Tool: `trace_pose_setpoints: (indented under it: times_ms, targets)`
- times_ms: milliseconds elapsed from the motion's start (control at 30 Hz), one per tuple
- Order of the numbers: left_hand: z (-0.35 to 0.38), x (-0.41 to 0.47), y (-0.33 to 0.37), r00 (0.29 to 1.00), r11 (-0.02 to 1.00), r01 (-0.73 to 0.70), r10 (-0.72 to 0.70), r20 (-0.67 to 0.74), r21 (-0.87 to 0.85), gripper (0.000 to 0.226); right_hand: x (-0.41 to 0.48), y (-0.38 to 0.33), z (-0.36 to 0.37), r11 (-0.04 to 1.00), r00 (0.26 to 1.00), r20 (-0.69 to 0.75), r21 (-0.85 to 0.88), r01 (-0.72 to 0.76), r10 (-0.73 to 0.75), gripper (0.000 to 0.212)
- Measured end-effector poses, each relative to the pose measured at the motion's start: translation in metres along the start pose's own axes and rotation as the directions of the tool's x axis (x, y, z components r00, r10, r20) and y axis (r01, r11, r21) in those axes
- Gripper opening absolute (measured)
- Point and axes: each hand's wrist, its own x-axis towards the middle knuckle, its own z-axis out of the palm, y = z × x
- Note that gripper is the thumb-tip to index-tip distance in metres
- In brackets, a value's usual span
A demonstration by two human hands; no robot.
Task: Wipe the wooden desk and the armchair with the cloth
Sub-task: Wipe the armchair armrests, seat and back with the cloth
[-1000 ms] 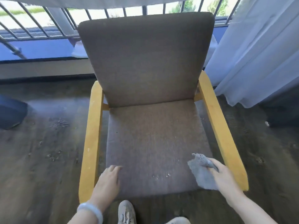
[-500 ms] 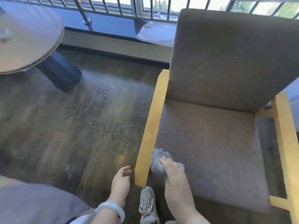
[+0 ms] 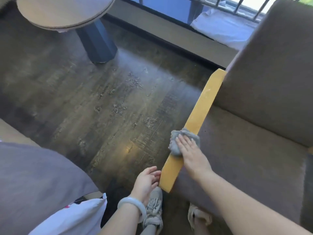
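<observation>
The armchair (image 3: 264, 92) has brown-grey cushions and yellow wooden armrests; it fills the right side. A crumpled grey cloth (image 3: 176, 141) lies on the chair's left armrest (image 3: 198, 119), about a third of the way up from its front end. My right hand (image 3: 191, 153) presses flat on the cloth with straight fingers. My left hand (image 3: 147, 181) hangs beside the armrest's front end with loosely curled fingers, holding nothing. A round wooden table (image 3: 62, 11) on a dark pedestal stands at the top left.
Dark wooden floor (image 3: 105, 102) with scattered crumbs lies between table and chair. A grey cushion (image 3: 33, 184) and a white cushion (image 3: 71, 216) sit at bottom left. My shoes (image 3: 154, 211) stand at the chair's front. A railing and white fabric (image 3: 225, 29) are behind.
My right hand moved the cloth from the seat's front left corner up onto the left armrest. The view has turned further left, and my left hand stays beside the armrest end.
</observation>
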Motion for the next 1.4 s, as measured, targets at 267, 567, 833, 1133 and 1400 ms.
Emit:
trace_pose_setpoints:
  times_ms: [267,567,833,1133,1400]
  targets:
    - [0.027,0.021,0.002,0.996,0.990,-0.059,0.049,-0.080,-0.130,0.028,-0.047,-0.022,0.042,0.938,0.936,0.092,0.099,0.332,-0.340,0.068]
    - [0.098,0.089,0.049,0.920,0.847,-0.211,0.341,-0.194,0.488,0.046,0.081,0.087,-0.009,0.989,0.996,-0.077,0.139,0.054,-0.043,0.058]
    - [0.126,0.127,0.059,0.773,0.759,-0.003,0.415,-0.480,0.651,0.068,0.074,0.114,-0.007,0.917,0.918,-0.042,0.057,0.395,-0.393,0.053]
    - [0.126,0.133,0.057,0.791,0.744,0.077,0.359,-0.495,0.664,0.067,0.106,0.105,-0.014,0.970,0.989,-0.038,0.191,0.147,-0.143,0.055]
    - [0.125,0.137,0.057,0.811,0.765,0.097,0.310,-0.496,0.637,0.065,0.193,0.179,-0.066,0.993,0.997,0.019,0.091,0.070,-0.072,0.054]
